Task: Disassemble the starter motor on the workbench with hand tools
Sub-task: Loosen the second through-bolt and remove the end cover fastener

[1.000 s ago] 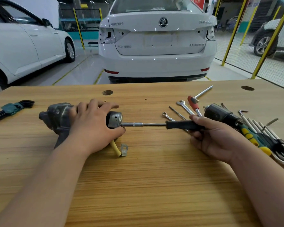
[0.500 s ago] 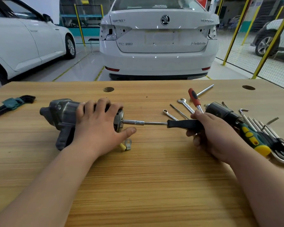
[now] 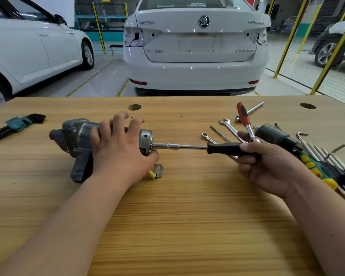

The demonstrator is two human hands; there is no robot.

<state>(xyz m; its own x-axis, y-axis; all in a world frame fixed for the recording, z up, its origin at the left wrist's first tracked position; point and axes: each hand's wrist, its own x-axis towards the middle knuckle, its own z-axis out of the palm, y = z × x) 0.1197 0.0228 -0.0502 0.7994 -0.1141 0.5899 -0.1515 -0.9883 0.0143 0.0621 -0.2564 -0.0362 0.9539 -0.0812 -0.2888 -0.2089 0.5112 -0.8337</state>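
Starter motor (image 3: 76,136) under left hand (image 3: 120,154), fingers spread wide | right hand (image 3: 267,168) grips driver (image 3: 223,148) touching motor end

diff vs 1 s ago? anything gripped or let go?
The left hand loosened: its fingers, wrapped over the starter motor a second ago, have lifted and spread, palm and thumb still against it. Unchanged: the right hand grips the black-handled socket driver, its tip at the motor's end cap; the motor lies in place on the workbench.

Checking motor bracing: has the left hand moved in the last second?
Yes. The left hand has lifted its fingers off the starter motor, toward the round bench hole.
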